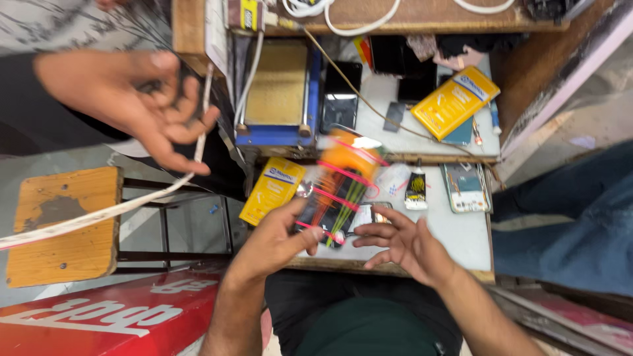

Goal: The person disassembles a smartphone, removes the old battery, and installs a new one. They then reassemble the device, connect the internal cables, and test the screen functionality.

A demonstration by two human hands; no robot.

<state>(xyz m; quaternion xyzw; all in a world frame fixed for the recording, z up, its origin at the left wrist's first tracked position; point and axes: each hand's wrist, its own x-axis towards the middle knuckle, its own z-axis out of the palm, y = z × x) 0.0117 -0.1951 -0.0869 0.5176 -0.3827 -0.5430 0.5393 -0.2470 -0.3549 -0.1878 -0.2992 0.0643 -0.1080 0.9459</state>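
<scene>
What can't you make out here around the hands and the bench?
Head view only:
- Orange bundle in left hand: motion-blurred; its kind is unclear.
- Phone beneath the bundle: mostly covered by it and right hand.
- Another person's hand: blurred; what its fingers pinch besides the white strip is hidden.
- Cables: cut off by top edge.

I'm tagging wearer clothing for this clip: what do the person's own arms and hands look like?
Both forearms are bare, with no sleeves in view. The left hand and the right hand wear no gloves; no rings, watch or wristband are visible.
</scene>
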